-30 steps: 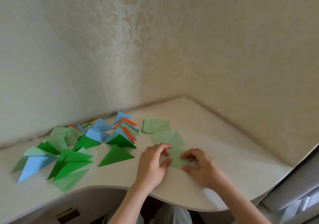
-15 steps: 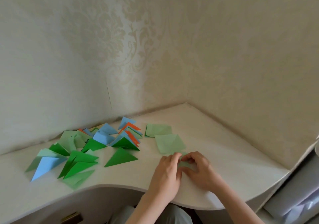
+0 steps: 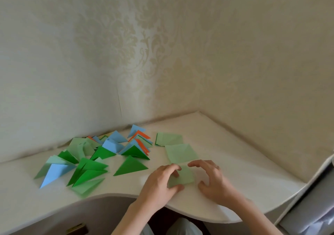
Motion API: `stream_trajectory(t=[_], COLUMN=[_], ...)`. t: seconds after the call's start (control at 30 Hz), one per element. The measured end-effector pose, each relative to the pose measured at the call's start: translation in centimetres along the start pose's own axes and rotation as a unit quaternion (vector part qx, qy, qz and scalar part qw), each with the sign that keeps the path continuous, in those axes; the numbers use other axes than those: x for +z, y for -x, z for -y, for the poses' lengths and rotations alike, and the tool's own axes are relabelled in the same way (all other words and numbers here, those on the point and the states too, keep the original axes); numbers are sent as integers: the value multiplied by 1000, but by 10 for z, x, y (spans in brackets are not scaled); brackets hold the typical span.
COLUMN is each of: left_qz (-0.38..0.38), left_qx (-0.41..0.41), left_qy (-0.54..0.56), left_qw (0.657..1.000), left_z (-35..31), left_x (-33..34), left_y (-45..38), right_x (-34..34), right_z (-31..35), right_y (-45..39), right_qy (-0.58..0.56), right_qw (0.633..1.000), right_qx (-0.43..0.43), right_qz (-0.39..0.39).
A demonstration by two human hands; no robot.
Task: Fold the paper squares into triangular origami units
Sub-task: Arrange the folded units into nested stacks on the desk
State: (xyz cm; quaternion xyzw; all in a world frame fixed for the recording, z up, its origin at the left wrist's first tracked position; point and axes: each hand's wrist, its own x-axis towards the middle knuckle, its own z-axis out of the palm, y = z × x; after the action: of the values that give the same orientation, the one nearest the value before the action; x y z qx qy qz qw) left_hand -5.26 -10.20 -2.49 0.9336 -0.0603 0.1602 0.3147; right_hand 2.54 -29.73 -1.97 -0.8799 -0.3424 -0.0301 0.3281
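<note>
Both hands at a pale green paper square on the desk

The left hand pinches the paper square between curled fingers and thumb; the right hand arches just beside it, fingers curled, contact unclear. Folded triangles lie left of the fingers.

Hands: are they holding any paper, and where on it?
The left hand pinches the light green paper at its left edge, thumb under the near corner. The right hand hovers curled at its right side, gripping nothing visible.
</note>
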Motion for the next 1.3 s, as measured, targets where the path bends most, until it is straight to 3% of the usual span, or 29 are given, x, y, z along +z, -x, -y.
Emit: stream_trajectory(t=[0.13,0.23,0.37,0.6,0.77,1.07,1.3], left_qz=[46,46,-8,-131,-164,-169,-149], left_qx=[0,-6,-22,-55,-64,-88,-112], left_qy=[36,45,37,1,-53,-17,39], left_qw=[998,998,999,990,983,981,982], left_z=[11,20,28,16,9,12,25], left_x=[-11,-19,-21,2,15,16,11], left_y=[2,5,7,6,-3,-3,0], right_x=[5,10,19,31,36,42,35], right_z=[8,11,12,21,24,23,14], right_y=[-9,-12,-14,-19,-26,-28,-32], right_qy=[48,24,-26,6,6,4,-74], right_qw=[998,999,999,997,994,992,989], right_qx=[-32,-35,-4,45,69,95,121], right_qz=[16,3,-28,-67,-85,-85,-48])
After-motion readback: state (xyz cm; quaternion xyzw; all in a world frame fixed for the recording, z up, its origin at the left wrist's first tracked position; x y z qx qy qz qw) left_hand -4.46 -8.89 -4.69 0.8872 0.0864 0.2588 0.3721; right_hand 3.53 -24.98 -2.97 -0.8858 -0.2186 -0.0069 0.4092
